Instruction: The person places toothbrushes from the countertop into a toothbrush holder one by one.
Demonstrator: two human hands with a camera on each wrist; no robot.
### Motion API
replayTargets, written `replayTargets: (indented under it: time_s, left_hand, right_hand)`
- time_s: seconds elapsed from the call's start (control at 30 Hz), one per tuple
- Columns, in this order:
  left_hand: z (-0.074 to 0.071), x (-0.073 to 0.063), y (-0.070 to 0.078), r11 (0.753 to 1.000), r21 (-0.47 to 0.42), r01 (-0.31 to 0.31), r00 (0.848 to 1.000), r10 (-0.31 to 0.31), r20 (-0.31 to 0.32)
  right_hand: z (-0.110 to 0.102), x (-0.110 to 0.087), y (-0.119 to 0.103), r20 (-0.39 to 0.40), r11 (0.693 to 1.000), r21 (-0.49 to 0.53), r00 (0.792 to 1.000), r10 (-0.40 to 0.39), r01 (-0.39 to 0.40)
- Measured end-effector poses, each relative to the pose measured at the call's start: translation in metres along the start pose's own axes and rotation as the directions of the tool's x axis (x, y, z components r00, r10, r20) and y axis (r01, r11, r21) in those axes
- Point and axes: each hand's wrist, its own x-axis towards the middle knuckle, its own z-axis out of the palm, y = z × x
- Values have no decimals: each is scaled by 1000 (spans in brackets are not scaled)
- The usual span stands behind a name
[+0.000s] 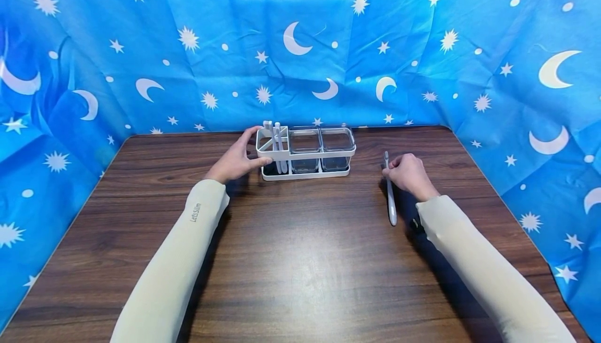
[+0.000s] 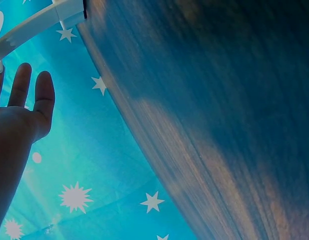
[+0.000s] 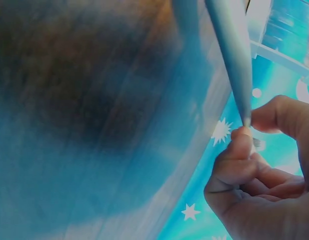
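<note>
In the head view, my left hand (image 1: 237, 161) holds the left end of a white toothbrush holder (image 1: 305, 177), thumb in front and fingers at its back left corner. Several light toothbrushes (image 1: 278, 144) stand upright in the holder's divided left section. In the left wrist view, two straight fingers (image 2: 44, 97) are apart from the white rim. To the right of the holder, my right hand (image 1: 409, 175) pinches a grey toothbrush (image 1: 391, 202) by its neck, head up and handle pointing down toward me. Its tapering handle (image 3: 233, 60) fills the top of the right wrist view.
Two clear square cups (image 1: 305, 142) sit side by side in the holder's middle and right sections. The dark wood table (image 1: 300, 259) ends at the back against a blue curtain (image 1: 263, 24) with white moons and stars, which also hangs along both sides.
</note>
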Motion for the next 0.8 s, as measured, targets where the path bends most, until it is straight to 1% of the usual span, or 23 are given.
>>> replayTargets:
  time_s: [0.23, 0.33, 0.47, 0.63, 0.73, 0.8]
  left_hand:
    - [0, 0, 0, 1000, 3, -1, 1000, 1, 0]
    - [0, 0, 0, 1000, 3, -2, 1000, 2, -1]
    - [0, 0, 0, 1000, -1, -3, 1000, 3, -1]
    - [0, -1, 1, 1000, 0, -6, 1000, 6, 2]
    - [0, -1, 0, 1000, 3, -7, 1000, 7, 0]
    - [0, -1, 0, 1000, 5, -9, 1000, 9, 0]
  right_hand:
    - [-7, -2, -2, -87, 998, 58, 996, -29, 35]
    - [-9, -2, -3, -132, 995, 64, 989, -70, 79]
    - [-11, -1, -6, -192, 987, 82, 974, -120, 138]
    - [-13, -1, -13, -286, 971, 107, 942, -177, 215]
    - [-15, -2, -16, -358, 955, 120, 909, -213, 271]
    - [-16, -2, -18, -410, 943, 123, 881, -236, 310]
